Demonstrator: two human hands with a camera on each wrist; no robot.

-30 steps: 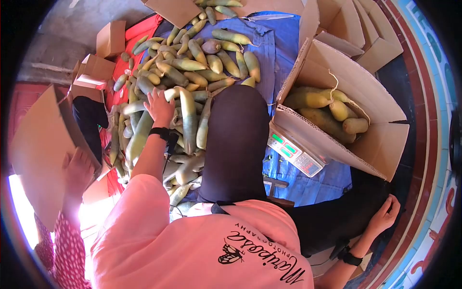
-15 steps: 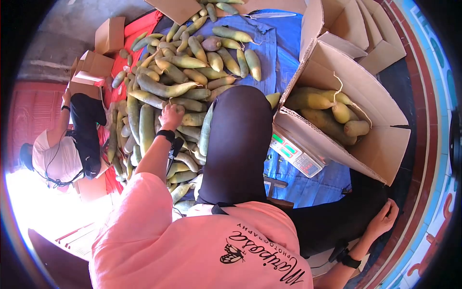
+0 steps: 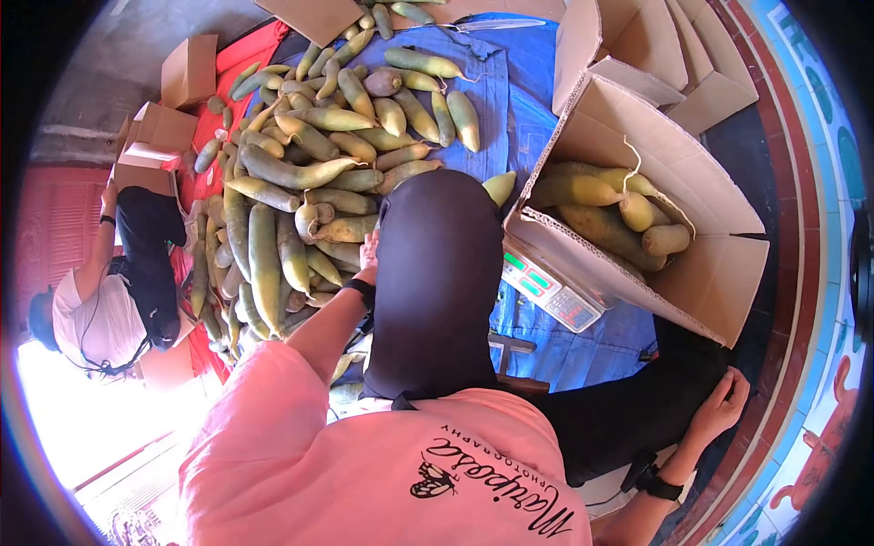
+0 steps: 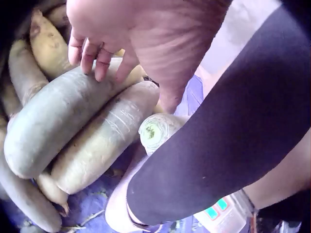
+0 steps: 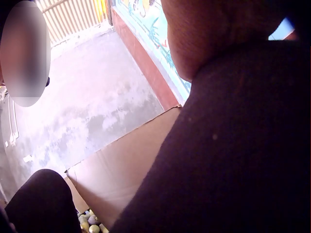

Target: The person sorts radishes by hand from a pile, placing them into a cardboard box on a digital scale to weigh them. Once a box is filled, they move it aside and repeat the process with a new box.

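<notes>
Grey-green gourds [image 3: 291, 173] are heaped on a blue cloth [image 3: 510, 118] beside the seated person's knee [image 3: 437, 273]. The left hand [image 4: 146, 34] is lowered over the nearest gourd [image 4: 58, 116], with loosely bent fingertips [image 4: 92, 51] laid on its skin and nothing yet grasped. The right hand [image 3: 724, 408] is rested slack on the dark trouser leg [image 3: 637, 409]. A clean pick, it is judged, is made by wrapping this gourd near its middle, so that its neighbours are not rolled. It is best carried level past the knee toward the cardboard box [image 3: 719, 264] set on the scale [image 3: 555, 296].
</notes>
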